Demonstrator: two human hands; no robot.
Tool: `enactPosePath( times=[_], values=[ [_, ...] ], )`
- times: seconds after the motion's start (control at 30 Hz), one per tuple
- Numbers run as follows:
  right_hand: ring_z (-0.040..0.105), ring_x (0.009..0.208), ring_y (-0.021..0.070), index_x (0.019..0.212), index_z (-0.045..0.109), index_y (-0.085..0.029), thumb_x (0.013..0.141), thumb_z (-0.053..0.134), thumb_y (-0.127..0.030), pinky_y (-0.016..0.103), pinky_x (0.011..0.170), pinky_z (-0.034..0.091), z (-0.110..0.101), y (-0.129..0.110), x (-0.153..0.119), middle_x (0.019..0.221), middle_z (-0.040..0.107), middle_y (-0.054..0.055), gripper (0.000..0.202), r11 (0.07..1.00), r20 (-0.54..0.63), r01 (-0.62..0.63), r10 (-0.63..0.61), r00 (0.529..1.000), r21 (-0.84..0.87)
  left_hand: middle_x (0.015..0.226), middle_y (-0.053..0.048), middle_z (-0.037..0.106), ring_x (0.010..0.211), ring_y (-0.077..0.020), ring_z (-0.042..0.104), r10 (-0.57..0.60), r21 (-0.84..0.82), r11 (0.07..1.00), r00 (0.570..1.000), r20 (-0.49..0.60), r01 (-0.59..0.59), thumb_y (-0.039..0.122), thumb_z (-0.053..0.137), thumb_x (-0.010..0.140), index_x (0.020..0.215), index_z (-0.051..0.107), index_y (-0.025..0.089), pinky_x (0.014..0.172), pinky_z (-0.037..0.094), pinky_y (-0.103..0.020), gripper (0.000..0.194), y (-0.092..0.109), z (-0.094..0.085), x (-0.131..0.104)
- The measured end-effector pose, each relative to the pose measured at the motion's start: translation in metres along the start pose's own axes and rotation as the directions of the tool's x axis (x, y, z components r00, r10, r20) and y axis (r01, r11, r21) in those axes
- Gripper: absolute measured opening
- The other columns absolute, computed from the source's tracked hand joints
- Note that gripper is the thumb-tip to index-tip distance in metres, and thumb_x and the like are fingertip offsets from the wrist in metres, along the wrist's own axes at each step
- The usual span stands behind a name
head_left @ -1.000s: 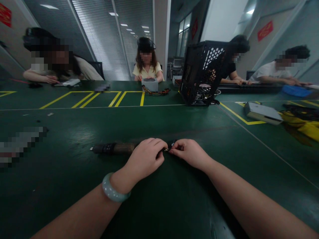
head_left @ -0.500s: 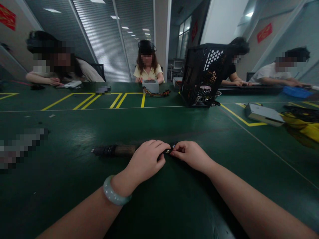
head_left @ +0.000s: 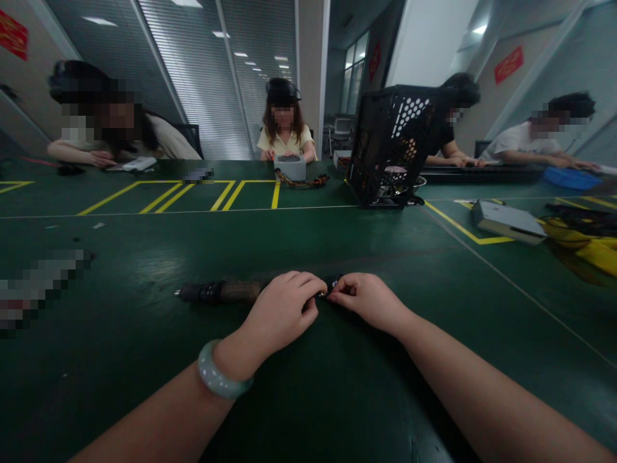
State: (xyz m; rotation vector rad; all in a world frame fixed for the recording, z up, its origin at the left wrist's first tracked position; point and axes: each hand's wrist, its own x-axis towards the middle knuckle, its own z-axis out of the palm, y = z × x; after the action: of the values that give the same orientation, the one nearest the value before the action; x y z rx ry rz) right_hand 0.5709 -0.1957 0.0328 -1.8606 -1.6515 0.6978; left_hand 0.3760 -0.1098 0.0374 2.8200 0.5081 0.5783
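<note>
A dark cylindrical tool (head_left: pixel 236 292) lies sideways on the green table (head_left: pixel 193 238), its metal tip toward the left. My left hand (head_left: pixel 284 305) is wrapped over the tool's right part, with a pale bracelet at the wrist. Close beside it, my right hand (head_left: pixel 369 297) pinches a small dark piece at the tool's right end. That piece is mostly hidden by the fingertips, and its shape cannot be made out. A small shiny bit shows between the two hands.
Across the table stand a black computer case (head_left: pixel 395 148) and a grey power supply (head_left: pixel 290 168) with cables. A flat metal box (head_left: pixel 508 222) and a yellow bag (head_left: pixel 588 247) lie at the right. Several people sit along the far side.
The whole view has shifted very slightly. Between my fingertips, a little less of the small dark piece shows; my hands otherwise keep their places.
</note>
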Motion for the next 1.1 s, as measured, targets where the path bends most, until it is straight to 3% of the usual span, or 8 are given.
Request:
enactPosePath(
  times=[0.77,1.1],
  values=[
    [0.060,0.070,0.0131,0.081,0.072,-0.022,0.083,0.067,-0.036,0.024,0.062,0.040,0.0003,-0.0002,0.0000,0.081,0.069,-0.001,0.014,1.000,-0.006,-0.001,0.001,1.000,0.008,0.104,-0.005,0.064,0.097,-0.0224,0.060,-0.019,0.017,1.000,0.999,-0.029,0.020,0.014,0.051,0.083,0.101,0.060,0.020,0.088,0.049,-0.042,0.021,0.0011,0.0009,-0.0002],
    [0.061,0.073,0.0144,0.083,0.071,-0.022,0.083,0.067,-0.038,0.025,0.062,0.040,0.0002,0.0014,-0.0001,0.083,0.070,-0.001,0.016,1.000,0.007,0.004,-0.004,1.000,0.009,0.107,-0.003,0.063,0.100,-0.0219,0.058,-0.023,0.024,0.999,1.000,0.006,0.023,0.014,0.053,0.084,0.102,0.060,0.022,0.090,0.048,-0.042,0.021,0.0004,0.0000,-0.0003]
  ],
)
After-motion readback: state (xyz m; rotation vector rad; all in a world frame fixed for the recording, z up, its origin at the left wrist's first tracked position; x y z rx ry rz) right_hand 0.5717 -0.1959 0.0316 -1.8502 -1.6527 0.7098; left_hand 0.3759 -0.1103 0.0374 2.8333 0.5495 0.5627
